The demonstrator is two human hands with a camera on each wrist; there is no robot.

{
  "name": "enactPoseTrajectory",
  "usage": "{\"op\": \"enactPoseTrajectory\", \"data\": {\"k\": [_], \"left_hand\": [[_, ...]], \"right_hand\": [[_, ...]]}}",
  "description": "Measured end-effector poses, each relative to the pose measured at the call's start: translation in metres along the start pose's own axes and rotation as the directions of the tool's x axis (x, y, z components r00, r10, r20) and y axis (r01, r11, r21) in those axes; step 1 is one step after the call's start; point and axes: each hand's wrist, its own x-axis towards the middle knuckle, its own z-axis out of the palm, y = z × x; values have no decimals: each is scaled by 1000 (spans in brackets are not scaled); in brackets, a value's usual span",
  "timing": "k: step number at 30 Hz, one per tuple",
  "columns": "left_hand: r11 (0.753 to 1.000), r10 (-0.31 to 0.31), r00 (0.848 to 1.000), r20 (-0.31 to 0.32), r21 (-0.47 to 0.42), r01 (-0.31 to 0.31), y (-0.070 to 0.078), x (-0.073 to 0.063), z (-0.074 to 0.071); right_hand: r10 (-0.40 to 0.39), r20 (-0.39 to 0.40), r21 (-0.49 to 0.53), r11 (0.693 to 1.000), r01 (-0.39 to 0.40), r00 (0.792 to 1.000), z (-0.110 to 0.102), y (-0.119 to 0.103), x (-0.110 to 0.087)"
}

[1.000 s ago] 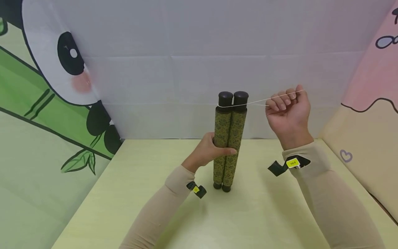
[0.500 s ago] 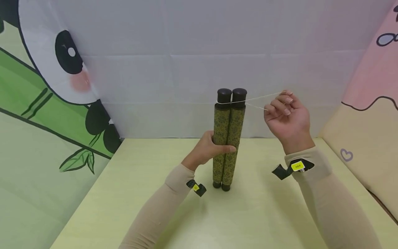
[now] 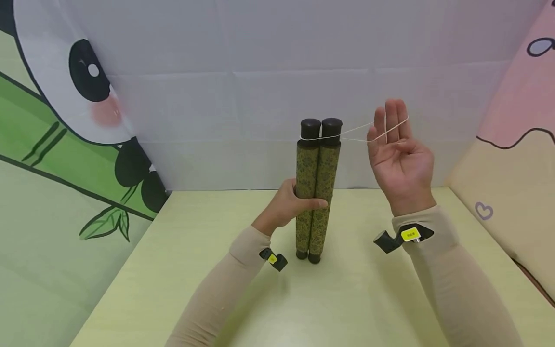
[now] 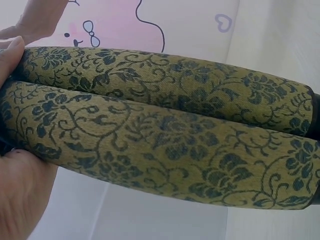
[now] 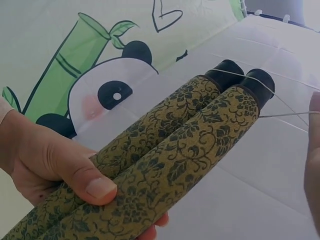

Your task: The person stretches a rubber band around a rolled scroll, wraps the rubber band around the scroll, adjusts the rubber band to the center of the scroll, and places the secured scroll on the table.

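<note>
A brocade-covered scroll with two rolls (image 3: 307,168), olive with dark floral patterns and black end knobs (image 3: 310,129), stands nearly upright, slightly tilted, above the table. My left hand (image 3: 286,207) grips both rolls around the middle, its thumb across the front. A thin white cord (image 3: 390,130) loops around the upper knobs and stretches to my right hand (image 3: 401,166). There it crosses the straight, raised fingers, while the thumb folds over the palm. The right wrist view shows the cord crossing the knobs; only an edge of the right hand (image 5: 314,155) appears there.
The pale yellow table (image 3: 208,289) spreads beneath both arms. Behind it hangs a white cloth wall (image 3: 234,115). A panda-and-bamboo print (image 3: 91,72) covers the left side, and a pink cartoon print (image 3: 518,96) the right.
My right hand's curled fingers have straightened upward, and its thumb has folded inward. The cord now lies across those fingers. My left hand still grips the scroll.
</note>
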Motion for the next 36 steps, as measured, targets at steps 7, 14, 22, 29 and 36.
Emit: {"op": "enactPoseTrajectory", "data": {"k": [7, 14, 22, 29, 36], "left_hand": [[999, -20, 1000, -20, 26, 21, -1, 1, 0], [1000, -6, 1000, 0, 10, 6, -2, -1, 1], [1000, 26, 1000, 2, -15, -26, -3, -1, 2], [1000, 12, 1000, -11, 4, -12, -4, -2, -1], [999, 31, 999, -12, -26, -31, -4, -3, -2]], "right_hand": [[-138, 20, 3, 990, 138, 990, 1, 15, -2], [-249, 13, -158, 956, 247, 969, 2, 32, -1], [-278, -142, -131, 957, 260, 950, 9, 46, 1], [-210, -23, -396, 900, 183, 978, 0, 45, -1], [-120, 168, -736, 645, 205, 979, -10, 49, -3]]}}
